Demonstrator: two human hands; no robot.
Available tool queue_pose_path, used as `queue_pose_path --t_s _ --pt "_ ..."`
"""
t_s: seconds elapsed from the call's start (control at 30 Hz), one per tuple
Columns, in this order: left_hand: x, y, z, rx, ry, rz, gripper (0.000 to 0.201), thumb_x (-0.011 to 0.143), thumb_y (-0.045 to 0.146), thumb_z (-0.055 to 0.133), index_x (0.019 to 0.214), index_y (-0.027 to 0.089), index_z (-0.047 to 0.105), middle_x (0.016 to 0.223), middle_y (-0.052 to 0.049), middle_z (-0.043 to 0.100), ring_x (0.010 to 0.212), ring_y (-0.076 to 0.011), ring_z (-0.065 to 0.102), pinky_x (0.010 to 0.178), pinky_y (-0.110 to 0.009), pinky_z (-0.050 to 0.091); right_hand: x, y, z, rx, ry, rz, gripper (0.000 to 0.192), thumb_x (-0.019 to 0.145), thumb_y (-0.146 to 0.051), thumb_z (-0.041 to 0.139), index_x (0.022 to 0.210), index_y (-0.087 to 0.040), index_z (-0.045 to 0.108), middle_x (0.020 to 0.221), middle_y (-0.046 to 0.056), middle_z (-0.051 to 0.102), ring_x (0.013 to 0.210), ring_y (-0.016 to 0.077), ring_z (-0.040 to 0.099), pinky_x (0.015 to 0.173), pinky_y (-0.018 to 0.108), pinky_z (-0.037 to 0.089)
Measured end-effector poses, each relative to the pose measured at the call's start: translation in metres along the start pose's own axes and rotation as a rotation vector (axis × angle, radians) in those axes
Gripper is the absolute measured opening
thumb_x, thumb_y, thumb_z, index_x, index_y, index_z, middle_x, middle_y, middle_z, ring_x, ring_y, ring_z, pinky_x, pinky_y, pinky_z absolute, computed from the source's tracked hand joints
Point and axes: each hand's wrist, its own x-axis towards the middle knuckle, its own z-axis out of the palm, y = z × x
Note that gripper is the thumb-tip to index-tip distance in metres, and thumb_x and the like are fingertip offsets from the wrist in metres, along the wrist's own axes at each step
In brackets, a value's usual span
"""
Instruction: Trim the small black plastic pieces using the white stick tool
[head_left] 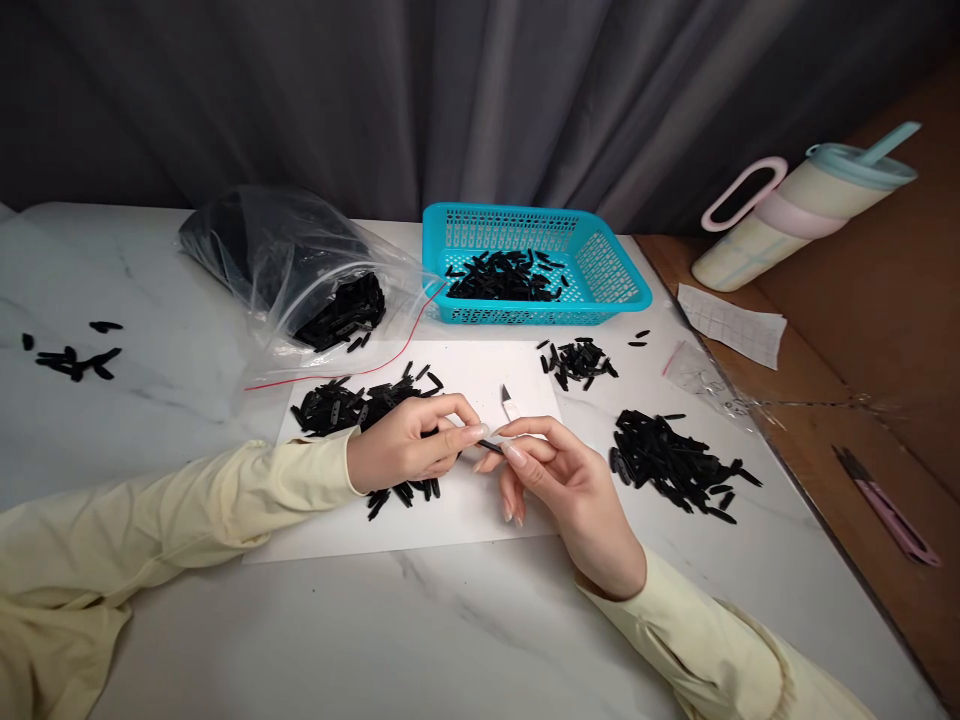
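Between my two hands, above a white sheet of paper [330, 530], is a small slender black piece [491, 446]. My left hand [412, 440] pinches its left end between thumb and fingers. The fingertips of my right hand [559, 480] are closed on its other end, the lower fingers curled loosely. Behind them a craft knife [508, 399] lies on the paper, its blade pointing away and its handle partly hidden. A pile of similar black pieces [330, 405] spreads on the paper around and partly under my left hand.
A blue basket [536, 315] holds more black pieces at the back. Left of it lies an open zip bag [300, 240] of them. Loose piles [667, 460] sit at right, a few pieces [79, 362] far left. A tumbler [795, 220] and pink-handled tweezers [889, 510] are far right.
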Motion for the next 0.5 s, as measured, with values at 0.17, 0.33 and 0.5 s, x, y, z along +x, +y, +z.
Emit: queue_pose_path --t_s 0.17,0.33,0.5 --pt "0.0008 0.0007 0.0006 0.011 0.012 -0.001 0.022 0.084 0.035 0.049 0.075 0.015 0.045 0.038 0.012 0.030 0.034 -0.0033 0.024 0.036 -0.017 0.020 -0.0005 -0.0006 0.0003 0.003 -0.004 0.005 0.013 0.086 -0.030 0.056 0.093 -0.019 0.053 0.076 0.002 0.065 0.047 0.0092 0.052 0.044 0.023 0.041" --pt "0.0002 0.0009 0.0008 0.014 0.031 0.000 0.023 0.083 0.036 0.051 0.075 0.015 0.045 0.038 0.011 0.031 0.034 -0.0033 0.024 0.036 -0.017 0.020 0.0003 0.0001 -0.0004 0.004 -0.014 -0.003 0.013 0.086 -0.029 0.056 0.094 -0.019 0.053 0.078 0.003 0.065 0.047 0.0090 0.052 0.044 0.023 0.041" --pt "0.0004 0.0010 0.0010 0.011 0.042 0.007 0.023 0.082 0.035 0.053 0.074 0.015 0.046 0.038 0.011 0.032 0.034 -0.0034 0.024 0.035 -0.017 0.019 -0.0004 -0.0001 -0.0011 0.005 -0.007 -0.005 0.013 0.085 -0.028 0.058 0.093 -0.019 0.053 0.077 0.003 0.065 0.046 0.0087 0.052 0.043 0.022 0.042"
